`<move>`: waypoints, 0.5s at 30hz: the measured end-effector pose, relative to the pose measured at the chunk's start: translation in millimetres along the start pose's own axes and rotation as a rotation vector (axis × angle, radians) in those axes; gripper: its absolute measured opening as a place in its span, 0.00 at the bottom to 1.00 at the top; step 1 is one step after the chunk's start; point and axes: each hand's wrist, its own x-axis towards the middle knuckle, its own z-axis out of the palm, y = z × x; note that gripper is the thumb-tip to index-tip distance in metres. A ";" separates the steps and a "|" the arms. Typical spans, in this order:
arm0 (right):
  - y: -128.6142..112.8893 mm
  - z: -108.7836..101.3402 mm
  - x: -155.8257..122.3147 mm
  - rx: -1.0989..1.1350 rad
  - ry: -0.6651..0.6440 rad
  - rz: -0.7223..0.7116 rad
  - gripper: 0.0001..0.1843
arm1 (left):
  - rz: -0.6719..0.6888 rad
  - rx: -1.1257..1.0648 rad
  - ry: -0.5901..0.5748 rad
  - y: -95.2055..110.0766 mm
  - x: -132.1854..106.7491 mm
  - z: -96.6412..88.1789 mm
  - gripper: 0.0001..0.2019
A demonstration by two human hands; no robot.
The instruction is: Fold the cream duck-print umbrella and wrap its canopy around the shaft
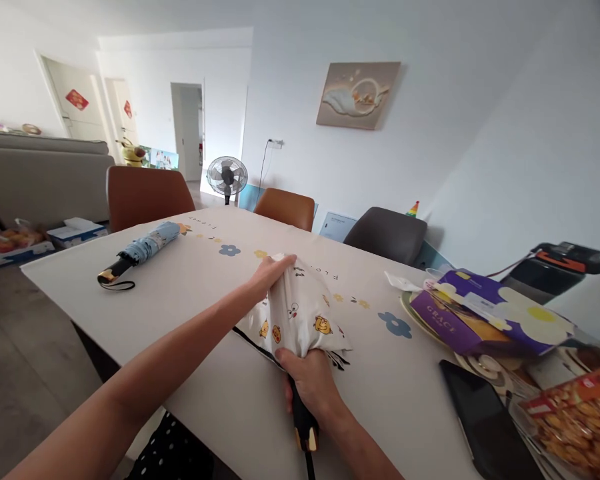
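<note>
A white folding umbrella (pixel 307 310) with yellow cartoon prints lies lengthwise in front of me, its canopy loose and partly spread. My left hand (pixel 270 272) grips the far end of its canopy, thumb along the top. Around the near end of the canopy and the top of the black handle, my right hand (pixel 313 383) is closed. The handle's gold-coloured end and a black strap stick out below that hand. A rolled light-blue umbrella (pixel 151 243) with a black and gold handle rests apart on the left of the table.
The table (pixel 200 347) has a white cloth with flower prints. On its right are a purple box (pixel 460 313), a black phone (pixel 487 413), a snack package (pixel 577 417) and a dark bottle (pixel 540 273). Chairs (pixel 147 197) stand along the far side, with a fan (pixel 227 176) behind.
</note>
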 end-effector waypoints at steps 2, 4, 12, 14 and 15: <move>0.7 -0.5 0.4 -0.028 0.011 0.014 0.18 | -0.052 0.108 -0.062 -3.9 8.0 -9.4 0.29; 2.1 -1.0 1.8 -0.045 0.023 0.014 0.17 | -0.083 0.155 -0.071 -9.0 12.7 -16.2 0.29; 3.6 -4.8 3.7 0.076 -0.074 0.066 0.11 | 0.126 0.093 0.023 -17.0 13.5 -11.4 0.13; 3.2 -5.8 2.2 0.122 -0.120 0.086 0.12 | 0.150 0.083 0.040 -16.9 12.1 -10.0 0.13; 3.1 -6.1 1.7 0.137 -0.132 0.088 0.12 | 0.163 0.077 0.038 -16.8 11.6 -10.0 0.13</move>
